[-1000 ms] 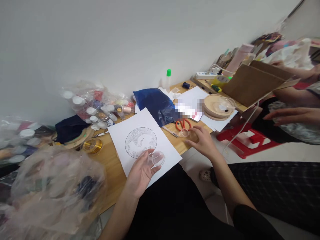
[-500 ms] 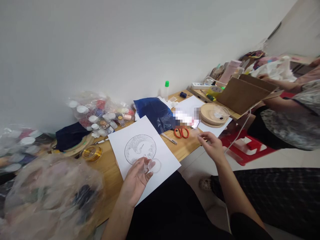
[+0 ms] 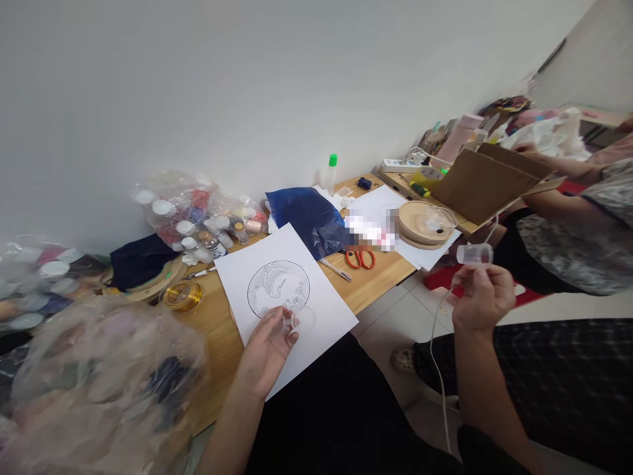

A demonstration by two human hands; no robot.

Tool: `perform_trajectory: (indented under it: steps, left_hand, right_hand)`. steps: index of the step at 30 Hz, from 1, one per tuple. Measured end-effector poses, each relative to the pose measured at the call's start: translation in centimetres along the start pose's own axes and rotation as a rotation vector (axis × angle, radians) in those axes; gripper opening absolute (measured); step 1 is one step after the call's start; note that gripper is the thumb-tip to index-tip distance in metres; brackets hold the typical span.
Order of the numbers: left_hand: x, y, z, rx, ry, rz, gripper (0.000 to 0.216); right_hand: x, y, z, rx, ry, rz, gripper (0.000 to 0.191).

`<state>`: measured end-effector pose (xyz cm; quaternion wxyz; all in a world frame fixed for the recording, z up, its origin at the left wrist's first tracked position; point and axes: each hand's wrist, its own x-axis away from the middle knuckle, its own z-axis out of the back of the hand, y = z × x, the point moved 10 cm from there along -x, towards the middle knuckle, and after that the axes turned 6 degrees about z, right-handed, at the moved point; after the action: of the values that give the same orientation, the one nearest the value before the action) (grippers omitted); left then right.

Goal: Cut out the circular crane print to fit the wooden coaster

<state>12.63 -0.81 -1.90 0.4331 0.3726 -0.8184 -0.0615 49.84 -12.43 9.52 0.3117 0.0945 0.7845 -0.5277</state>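
Observation:
My left hand (image 3: pixel 271 349) is closed around a clear round piece of plastic (image 3: pixel 305 320), cup or lid, just above a white sheet (image 3: pixel 321 330). On that sheet is a crane drawing (image 3: pixel 277 289) inside a circle. Off the table's right side, my right hand (image 3: pixel 484 300) grips a small clear plastic cup (image 3: pixel 473 254), tipped on its side. Fingers partly cover both plastic pieces. Orange-handled scissors (image 3: pixel 361 258) and a white pen (image 3: pixel 336 270) lie between the hands.
Bagged bottles (image 3: pixel 198 224), a gold wire spool (image 3: pixel 182 296) and a large plastic bag (image 3: pixel 109 376) crowd the left. A blue bag (image 3: pixel 306 218) and wooden hoops (image 3: pixel 426 224) lie farther back. Another person's arm (image 3: pixel 558 171) is beside a cardboard piece (image 3: pixel 489 181); a white cable (image 3: pixel 435 363) hangs below.
My right hand has moved right and its fingers have closed; the clear cup now shows plainly in it. My left hand stays over the sheet, the plastic piece turned slightly.

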Motion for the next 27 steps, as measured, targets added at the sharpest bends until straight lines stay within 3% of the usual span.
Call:
perform_trajectory:
  steps: [17,27]
  left_hand:
    - [-0.1,0.2,1.0,0.048,0.020,0.003,0.019]
    - [-0.3,0.0,1.3,0.070,0.006,0.013,0.012]
  right_hand:
    - [2.8,1.2,-3.6,-0.006,-0.137,-0.074,0.027]
    - [3.6,1.9,-4.1,-0.009,-0.122,-0.099,0.029]
